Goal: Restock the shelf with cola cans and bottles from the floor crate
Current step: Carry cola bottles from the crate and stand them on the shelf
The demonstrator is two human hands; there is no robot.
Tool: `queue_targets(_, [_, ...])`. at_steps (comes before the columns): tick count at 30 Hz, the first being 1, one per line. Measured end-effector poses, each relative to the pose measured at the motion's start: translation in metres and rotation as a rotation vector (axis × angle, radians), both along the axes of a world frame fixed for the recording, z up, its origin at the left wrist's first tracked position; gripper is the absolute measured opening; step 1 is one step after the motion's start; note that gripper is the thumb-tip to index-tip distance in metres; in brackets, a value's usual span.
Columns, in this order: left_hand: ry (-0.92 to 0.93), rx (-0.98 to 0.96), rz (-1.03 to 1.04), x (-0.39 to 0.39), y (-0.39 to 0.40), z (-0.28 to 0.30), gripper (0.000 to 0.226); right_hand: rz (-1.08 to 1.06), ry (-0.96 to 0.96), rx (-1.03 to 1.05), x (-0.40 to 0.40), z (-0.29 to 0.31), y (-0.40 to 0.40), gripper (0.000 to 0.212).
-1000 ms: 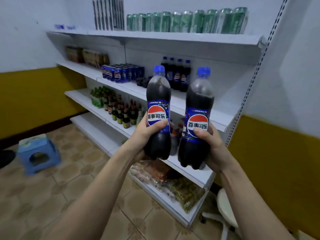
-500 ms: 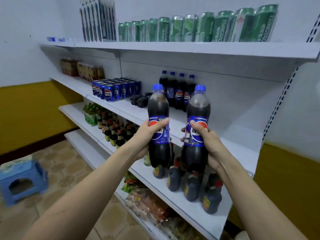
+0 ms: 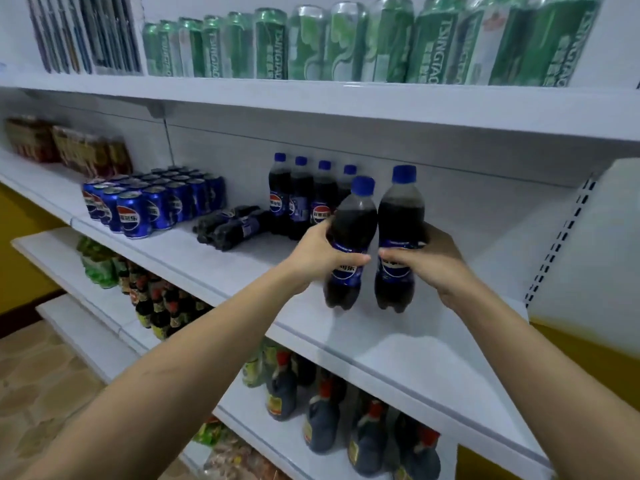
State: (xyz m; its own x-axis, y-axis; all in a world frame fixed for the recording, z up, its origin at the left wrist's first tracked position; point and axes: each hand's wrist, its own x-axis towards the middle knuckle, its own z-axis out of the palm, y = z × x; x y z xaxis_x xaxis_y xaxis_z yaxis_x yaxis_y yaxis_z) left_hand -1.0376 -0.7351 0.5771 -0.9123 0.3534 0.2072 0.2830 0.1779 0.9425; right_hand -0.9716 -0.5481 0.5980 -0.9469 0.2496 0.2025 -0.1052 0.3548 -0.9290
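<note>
From the head camera, both arms reach forward to the middle shelf [image 3: 398,344] of a white rack. The left hand [image 3: 317,252] has its grip clamped round a cola bottle [image 3: 349,244], fingers wrapped across the blue label and thumb in front. The right hand [image 3: 427,259] has its grip clamped round a second cola bottle [image 3: 398,233], just beside the first. Both bottles are upright with blue caps, their bases at or just above the shelf surface; whether they touch it cannot be told.

Behind them, against the back panel, stands a row of cola bottles [image 3: 301,199], near the left-hand bottle. Left of that row a few small dark bottles [image 3: 232,226] lie on their sides, and further left sits a block of blue cola cans [image 3: 152,202]. At the far left of this shelf are brown wrapped packs [image 3: 69,147].

The top shelf carries a long row of green cans [image 3: 346,43] and some flat packets [image 3: 86,32] standing on edge. The shelf below holds dark sauce bottles [image 3: 346,420] with red caps and green bottles [image 3: 97,265].
</note>
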Motion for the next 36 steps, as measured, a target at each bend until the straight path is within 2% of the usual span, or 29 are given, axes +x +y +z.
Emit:
queue_targets(2, [0.025, -0.01, 0.014, -0.036, 0.015, -0.004, 0.081, -0.081, 0.005, 0.051, -0.026, -0.002, 0.007, 0.061])
queue_targets(4, [0.064, -0.044, 0.068, -0.067, 0.03, -0.009, 0.088, -0.154, 0.018, 0.055, -0.053, -0.007, 0.017, 0.062])
queue_targets(6, [0.129, -0.078, 0.112, -0.093, 0.046, -0.014, 0.082, -0.217, 0.009, 0.08, -0.078, -0.013, 0.024, 0.064])
queue_targets(9, [0.181, -0.024, 0.102, -0.123, 0.064, -0.023, 0.076, -0.316, -0.014, 0.137, -0.112, -0.024, 0.028, 0.076])
queue_targets(14, [0.191, -0.07, 0.155, -0.162, 0.085, -0.038, 0.072, -0.453, -0.021, 0.231, -0.152, -0.037, 0.029, 0.073])
queue_targets(18, [0.229, -0.067, 0.157, -0.177, 0.095, -0.045, 0.062, -0.551, -0.043, 0.221, -0.17, -0.048, 0.036, 0.072])
queue_targets(27, [0.292, -0.071, 0.207, -0.193, 0.11, -0.055, 0.052, -0.599, -0.024, 0.222, -0.182, -0.062, 0.036, 0.068])
queue_targets(30, [0.346, -0.093, 0.216, -0.192, 0.113, -0.058, 0.056, -0.603, -0.045, 0.265, -0.185, -0.064, 0.036, 0.07])
queue_targets(36, [0.389, -0.126, 0.238, -0.19, 0.118, -0.066, 0.064, -0.65, -0.09, 0.31, -0.189, -0.069, 0.033, 0.061])
